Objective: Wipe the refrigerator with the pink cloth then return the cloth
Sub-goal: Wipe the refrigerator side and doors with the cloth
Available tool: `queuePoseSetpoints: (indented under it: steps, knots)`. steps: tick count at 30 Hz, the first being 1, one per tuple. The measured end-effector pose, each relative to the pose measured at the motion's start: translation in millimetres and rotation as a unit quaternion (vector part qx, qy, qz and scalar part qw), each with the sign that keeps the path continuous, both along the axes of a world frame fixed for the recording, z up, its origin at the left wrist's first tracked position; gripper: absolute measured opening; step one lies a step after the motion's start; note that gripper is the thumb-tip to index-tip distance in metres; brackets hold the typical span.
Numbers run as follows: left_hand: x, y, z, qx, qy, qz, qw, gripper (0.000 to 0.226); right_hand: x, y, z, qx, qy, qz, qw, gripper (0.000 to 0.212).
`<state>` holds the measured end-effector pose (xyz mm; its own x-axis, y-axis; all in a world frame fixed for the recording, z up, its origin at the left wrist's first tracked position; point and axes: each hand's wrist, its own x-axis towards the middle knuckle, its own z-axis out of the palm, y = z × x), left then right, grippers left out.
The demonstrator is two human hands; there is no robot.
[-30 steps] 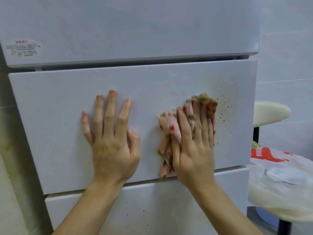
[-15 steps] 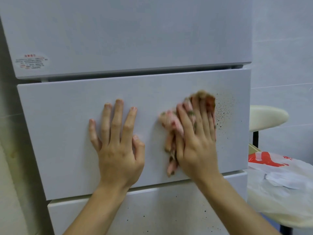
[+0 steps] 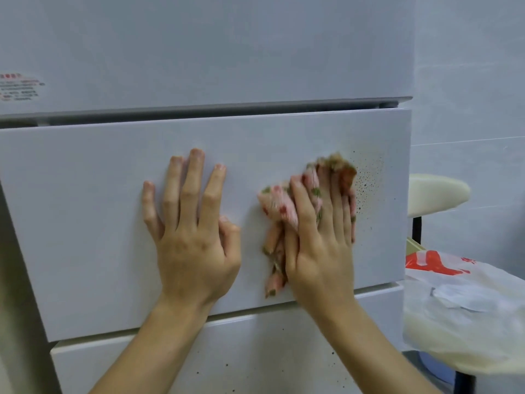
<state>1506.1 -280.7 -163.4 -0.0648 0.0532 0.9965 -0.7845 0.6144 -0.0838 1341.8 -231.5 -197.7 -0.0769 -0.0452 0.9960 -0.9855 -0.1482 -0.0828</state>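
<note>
Right hand (image 3: pixel 318 251) presses pink cloth (image 3: pixel 279 203) on speckled refrigerator (image 3: pixel 85 194) beside stool (image 3: pixel 437 191).

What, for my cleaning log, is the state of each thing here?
Middle drawer: shut, brown specks at its right.
Lower drawer: shut, few dark specks.
Upper door: shut.
Pink cloth: bunched, pressed against the middle drawer.
Right hand: flat, presses the cloth.
Left hand: flat on the middle drawer, holds nothing.
Plastic bag: crumpled, lying on a stool.
</note>
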Motion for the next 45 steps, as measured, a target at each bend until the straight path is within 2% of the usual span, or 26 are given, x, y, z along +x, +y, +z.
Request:
queuePoseSetpoints:
  steps: [5, 9, 13, 18, 21, 24, 27, 32, 35, 38, 45]
  knots:
    - [-7.1, 5.7, 4.8, -0.014, -0.047, -0.005, 0.999, 0.064, -9.4, 7.5, -76.8, 0.052, 0.038, 0.013, 0.998, 0.049]
    - [-16.3, 9.7, 11.9, -0.007, -0.082, -0.014, 0.997, 0.064, -24.9, 9.5, -90.4, 0.046, 0.063, 0.024, 0.997, 0.047]
    - [-18.0, 10.0, 11.4, -0.006, -0.083, -0.015, 0.996, 0.064, -34.9, 10.1, -42.7, 0.007, 0.052, 0.042, 0.998, 0.043]
    - [-24.2, 11.8, 9.9, -0.006, -0.069, -0.018, 0.997, 0.063, -44.3, 6.9, 52.1, -0.012, -0.037, 0.067, 0.997, 0.052]
    - [-26.4, 10.9, 8.4, -0.008, -0.06, -0.02, 0.998, 0.063, -41.6, 2.9, 61.9, -0.039, -0.081, 0.129, 0.988, 0.055]
    - [-26.4, 10.0, 6.8, -0.008, -0.058, -0.02, 0.998, 0.064, -40.2, 3.3, 37.9, -0.046, -0.081, 0.122, 0.988, 0.043]
    - [-26.7, 9.2, 6.2, -0.009, -0.058, -0.019, 0.998, 0.064, -40.8, 5.6, -0.1, -0.045, -0.068, 0.088, 0.993, 0.042]
    - [-27.5, 10.3, 4.1, -0.006, -0.056, -0.016, 0.998, 0.064, -41.8, 7.5, -76.6, -0.016, -0.049, 0.061, 0.997, 0.052]
    - [-27.4, 11.1, 1.7, 0.002, -0.062, -0.013, 0.998, 0.066, -50.5, 11.0, -88.2, 0.009, -0.026, 0.044, 0.999, 0.055]
    - [-26.5, 10.7, 1.8, 0.009, -0.07, -0.013, 0.997, 0.069, -56.5, 12.9, -58.5, 0.001, -0.026, 0.053, 0.998, 0.05]
    - [-28.2, 11.6, 1.1, 0.011, -0.062, -0.012, 0.998, 0.069, -85.9, 10.0, 75.3, -0.04, -0.035, 0.082, 0.995, 0.049]
